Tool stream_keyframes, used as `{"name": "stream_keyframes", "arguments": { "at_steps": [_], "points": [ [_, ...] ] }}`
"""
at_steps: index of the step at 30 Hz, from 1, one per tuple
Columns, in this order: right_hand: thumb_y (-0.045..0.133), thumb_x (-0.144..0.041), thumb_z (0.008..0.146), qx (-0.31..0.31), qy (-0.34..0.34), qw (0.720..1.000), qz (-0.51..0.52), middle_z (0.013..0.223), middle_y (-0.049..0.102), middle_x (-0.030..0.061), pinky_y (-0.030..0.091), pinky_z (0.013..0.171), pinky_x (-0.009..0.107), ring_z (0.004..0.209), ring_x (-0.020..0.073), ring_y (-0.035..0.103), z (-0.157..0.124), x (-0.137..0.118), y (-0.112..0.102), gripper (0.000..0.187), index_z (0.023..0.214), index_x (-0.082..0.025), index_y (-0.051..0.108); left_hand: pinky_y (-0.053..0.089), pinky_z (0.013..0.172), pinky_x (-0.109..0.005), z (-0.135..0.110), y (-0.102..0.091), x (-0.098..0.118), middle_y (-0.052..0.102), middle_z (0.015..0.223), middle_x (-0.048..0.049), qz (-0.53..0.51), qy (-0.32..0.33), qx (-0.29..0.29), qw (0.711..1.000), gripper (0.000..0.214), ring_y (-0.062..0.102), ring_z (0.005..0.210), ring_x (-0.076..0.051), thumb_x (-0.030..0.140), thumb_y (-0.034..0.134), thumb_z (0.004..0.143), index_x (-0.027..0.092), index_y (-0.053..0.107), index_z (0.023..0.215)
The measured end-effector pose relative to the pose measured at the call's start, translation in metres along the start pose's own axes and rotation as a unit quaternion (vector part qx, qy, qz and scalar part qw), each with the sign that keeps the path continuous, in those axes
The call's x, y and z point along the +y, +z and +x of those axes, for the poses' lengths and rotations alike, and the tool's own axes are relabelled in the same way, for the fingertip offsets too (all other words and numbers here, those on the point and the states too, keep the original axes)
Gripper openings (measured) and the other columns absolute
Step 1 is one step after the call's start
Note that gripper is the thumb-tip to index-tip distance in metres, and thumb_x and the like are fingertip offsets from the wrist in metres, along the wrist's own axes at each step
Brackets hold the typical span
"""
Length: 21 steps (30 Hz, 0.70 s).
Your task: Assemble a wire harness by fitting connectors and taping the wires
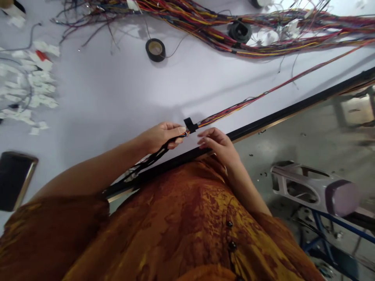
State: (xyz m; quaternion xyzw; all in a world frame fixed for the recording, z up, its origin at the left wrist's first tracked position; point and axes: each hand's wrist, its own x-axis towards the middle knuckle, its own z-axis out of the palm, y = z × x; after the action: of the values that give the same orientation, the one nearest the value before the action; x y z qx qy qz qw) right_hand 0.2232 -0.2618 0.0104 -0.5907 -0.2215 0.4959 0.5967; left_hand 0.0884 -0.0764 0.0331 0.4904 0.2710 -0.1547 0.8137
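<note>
My left hand (167,136) is closed around a wire bundle (231,112), pinching it between thumb and fingers near the table's front edge. Just past the thumb, a piece of black tape (191,125) is stuck round the wires with a loose flap standing up. From there the thin red, yellow and dark wires stretch toward the upper right. Black-covered wires (146,162) trail from under my left hand toward my body. To the right of the tape, my right hand (217,143) has its fingers apart, close to the bundle, holding nothing that shows.
A roll of black tape (156,50) lies on the white table (111,89). Thick wire harnesses (205,29) run along the back. White scraps (41,84) and a phone (16,180) are at the left. A plastic chair (316,187) stands off the table's black edge (293,108).
</note>
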Motion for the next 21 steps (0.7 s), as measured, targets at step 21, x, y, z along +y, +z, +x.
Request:
{"name": "stream_keyframes", "arguments": {
  "at_steps": [21],
  "points": [
    [0.072,-0.04,0.084,0.066,-0.063,0.971,-0.221,0.108,0.065,0.0057,0.052,0.088,0.036,0.096,0.0187,0.062,-0.037,0.01,0.04,0.05,0.127,-0.025,0.05,0.034,0.06,-0.023,-0.011,0.002,-0.011,0.057,0.067,0.0013,0.37,0.183,0.133,0.901,0.027,0.045,0.061,-0.011,0.041,0.055,0.091,0.016,0.067,0.089]
  ]
}}
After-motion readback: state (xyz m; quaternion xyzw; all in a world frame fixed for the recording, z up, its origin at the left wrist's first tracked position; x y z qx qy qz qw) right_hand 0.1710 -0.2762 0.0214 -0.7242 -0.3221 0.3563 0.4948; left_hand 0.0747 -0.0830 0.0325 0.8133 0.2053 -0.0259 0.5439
